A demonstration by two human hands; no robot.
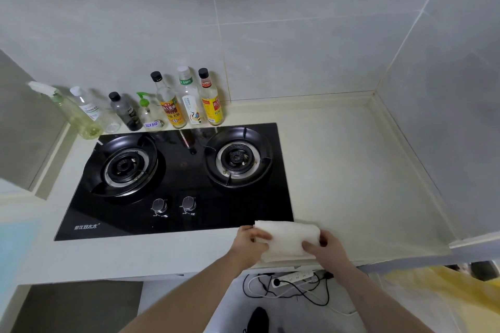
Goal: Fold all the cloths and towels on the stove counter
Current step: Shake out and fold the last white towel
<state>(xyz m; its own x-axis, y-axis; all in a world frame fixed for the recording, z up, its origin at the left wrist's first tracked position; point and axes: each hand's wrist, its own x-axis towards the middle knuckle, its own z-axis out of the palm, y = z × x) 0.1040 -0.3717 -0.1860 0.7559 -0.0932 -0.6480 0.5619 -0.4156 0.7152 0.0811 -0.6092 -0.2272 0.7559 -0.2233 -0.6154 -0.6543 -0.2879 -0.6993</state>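
A pale cream bench (338,159) runs into a corner of grey tiled wall (297,21), well beyond the hands. At its front edge a white towel (288,239) lies folded into a thick pad, held from both sides: the left hand (250,242) pinches its left end with the thumb on top, and the right hand (323,247) grips its right end, fingers curled over the cloth. Just beyond the left hand sits a black glass gas hob (176,186) with two burners and two knobs (174,205). Further back, against the wall, stands a row of bottles (173,105), with a spray bottle (70,111) at the far left. Below the hands, on the floor, a white power strip (293,277) lies among black and white cables.
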